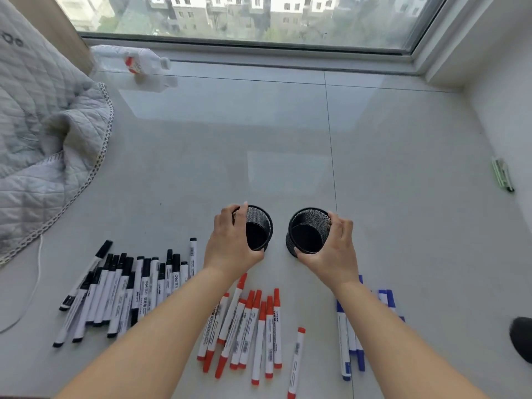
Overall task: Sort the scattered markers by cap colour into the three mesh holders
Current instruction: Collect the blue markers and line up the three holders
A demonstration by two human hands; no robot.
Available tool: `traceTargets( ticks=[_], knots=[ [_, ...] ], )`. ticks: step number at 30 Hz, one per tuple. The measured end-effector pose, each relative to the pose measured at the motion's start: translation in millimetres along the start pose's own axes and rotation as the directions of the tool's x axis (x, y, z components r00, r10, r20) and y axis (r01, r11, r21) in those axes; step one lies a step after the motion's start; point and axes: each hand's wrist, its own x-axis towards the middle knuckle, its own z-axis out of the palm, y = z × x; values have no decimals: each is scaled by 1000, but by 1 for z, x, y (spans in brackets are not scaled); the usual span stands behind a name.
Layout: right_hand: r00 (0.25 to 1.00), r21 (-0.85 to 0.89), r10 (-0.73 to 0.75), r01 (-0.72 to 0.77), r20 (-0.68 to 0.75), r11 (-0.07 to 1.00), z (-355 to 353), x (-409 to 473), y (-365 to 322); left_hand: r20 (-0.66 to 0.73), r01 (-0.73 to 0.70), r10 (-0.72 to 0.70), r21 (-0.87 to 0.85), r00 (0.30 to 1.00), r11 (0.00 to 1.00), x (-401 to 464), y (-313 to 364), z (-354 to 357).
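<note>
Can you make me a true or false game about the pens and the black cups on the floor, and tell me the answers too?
1. Each hand holds a black mesh cup. True: the left hand grips the left mesh cup and the right hand grips the right mesh cup.
2. The cups are full of pens. False: both look empty inside.
3. The red-capped pens lie between the two arms. True.
4. The black-capped pens lie on the right side. False: they lie on the left; the blue-capped pens are on the right.
5. Three mesh cups are in view. False: only two show.
</note>
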Motion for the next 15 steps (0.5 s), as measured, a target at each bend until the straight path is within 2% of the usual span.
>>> traceTargets(
  ticks=[4, 7, 9, 12, 15],
  knots=[
    [987, -135, 89, -71, 133, 988, -20, -7, 1, -26, -31, 35, 117, 999, 993, -12, 25, -9],
    [981, -202, 140, -111, 137, 973, -58, -21, 22, -163, -212, 216, 42, 963, 976, -31, 55, -12],
    [980, -215, 184, -164, 73, 963, -92, -35, 49, -214, -355, 347, 1, 913, 935, -46, 82, -8],
    [944, -200, 322, -329, -70, 923, -139, -58, 99, -98, -424, 418, -53, 903, 904, -65, 119, 11],
    [882, -257, 445, -471, -155, 844, -174, -81, 146, 104, -345, 352, -79, 930, 935, -75, 149, 39]
  ],
)
